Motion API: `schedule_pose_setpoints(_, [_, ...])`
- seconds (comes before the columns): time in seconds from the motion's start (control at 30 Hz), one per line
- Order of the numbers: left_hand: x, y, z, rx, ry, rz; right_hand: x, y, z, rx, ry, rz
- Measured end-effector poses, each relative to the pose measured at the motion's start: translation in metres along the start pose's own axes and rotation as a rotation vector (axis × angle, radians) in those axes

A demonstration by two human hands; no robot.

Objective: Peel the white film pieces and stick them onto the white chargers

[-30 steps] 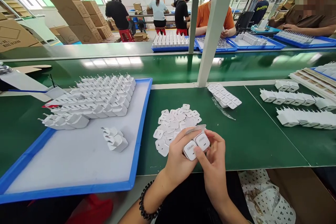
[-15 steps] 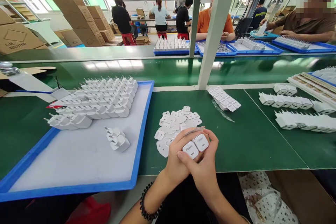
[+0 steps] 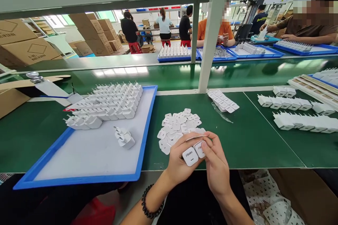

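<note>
left hand [image 3: 178,163] clasping two white chargers [image 3: 190,156] side by side, right hand [image 3: 218,168] with its thumb on the face of one, a loose pile of white labels [image 3: 175,124] just beyond on the green bench [image 3: 253,140], a blue-rimmed tray [image 3: 141,147] of pronged plugs [image 3: 116,102] off to the left, a person in orange [image 3: 202,30] seated across

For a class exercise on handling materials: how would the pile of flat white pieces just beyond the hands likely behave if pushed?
The pile would probably spread out, since its pieces lie loose and overlapping. Each looks thin and flat, so likely light and unlikely to roll.
</note>
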State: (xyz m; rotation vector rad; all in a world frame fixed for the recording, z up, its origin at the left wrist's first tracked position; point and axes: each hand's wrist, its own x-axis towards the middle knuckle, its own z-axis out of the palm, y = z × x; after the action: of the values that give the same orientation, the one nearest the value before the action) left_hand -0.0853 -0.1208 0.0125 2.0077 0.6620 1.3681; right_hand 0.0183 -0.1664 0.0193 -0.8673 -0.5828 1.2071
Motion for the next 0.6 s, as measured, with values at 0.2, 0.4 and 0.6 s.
schedule_pose_setpoints(0.2, [-0.003,0.012,-0.002,-0.063,-0.012,-0.06,-0.009,-0.005,-0.01,-0.031,-0.072,0.02])
schedule_pose_setpoints(0.4, [-0.017,0.03,-0.004,0.154,-0.006,0.029,-0.029,0.007,0.002,-0.097,-0.077,0.029])
schedule_pose_setpoints(0.6, [-0.045,0.072,-0.096,1.001,-0.116,0.055,-0.04,0.004,-0.006,-0.035,-0.169,0.108])
